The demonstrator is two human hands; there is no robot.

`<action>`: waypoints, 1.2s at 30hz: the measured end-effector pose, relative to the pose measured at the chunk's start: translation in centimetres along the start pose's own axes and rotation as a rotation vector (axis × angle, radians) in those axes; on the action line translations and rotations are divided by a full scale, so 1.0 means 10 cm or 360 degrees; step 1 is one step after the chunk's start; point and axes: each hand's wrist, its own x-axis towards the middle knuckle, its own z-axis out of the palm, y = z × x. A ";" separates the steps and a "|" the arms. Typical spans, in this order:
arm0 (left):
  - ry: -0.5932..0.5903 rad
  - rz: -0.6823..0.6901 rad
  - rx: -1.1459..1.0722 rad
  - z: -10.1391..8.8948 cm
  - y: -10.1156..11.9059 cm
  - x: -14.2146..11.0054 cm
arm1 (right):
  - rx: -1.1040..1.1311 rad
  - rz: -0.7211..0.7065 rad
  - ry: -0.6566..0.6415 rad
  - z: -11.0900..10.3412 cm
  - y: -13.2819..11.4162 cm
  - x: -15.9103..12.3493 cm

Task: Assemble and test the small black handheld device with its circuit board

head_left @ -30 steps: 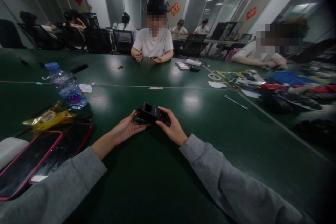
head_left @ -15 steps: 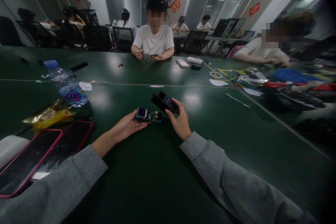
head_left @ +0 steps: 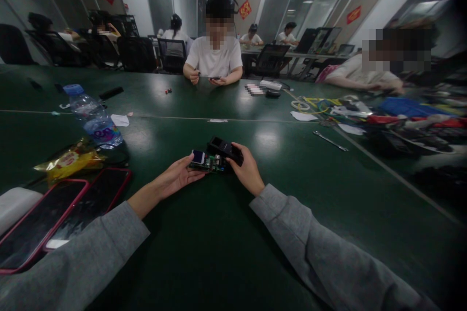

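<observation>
My left hand is closed on a green circuit board with a small square screen on its left end. The thumb lies at the screen's edge and the fingers support the board from below. My right hand grips a black plastic housing by its right end. The housing is just behind and above the board's right part and overlaps it in view; whether the two touch I cannot tell.
Two phones with red edges, a yellow wrapper and a plastic bottle lie on the left. On the right are a wrench and a heap of cables. A person in a white shirt sits opposite.
My right hand has brought the black housing down and slightly left, closer to the circuit board. My left hand and the board have barely moved.
</observation>
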 end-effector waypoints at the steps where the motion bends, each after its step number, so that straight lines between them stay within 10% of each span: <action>1: -0.0009 0.0007 0.0007 -0.01 0.00 0.00 | -0.0006 0.0004 -0.0019 0.00 -0.01 0.00; 27: -0.0063 0.0010 -0.0008 0.01 0.00 -0.03 | -0.0019 -0.0146 0.0176 -0.06 -0.18 -0.04; 36: -0.0141 0.0029 0.0050 -0.07 -0.04 0.03 | -0.0266 -0.0628 -0.0367 -0.02 -0.37 -0.15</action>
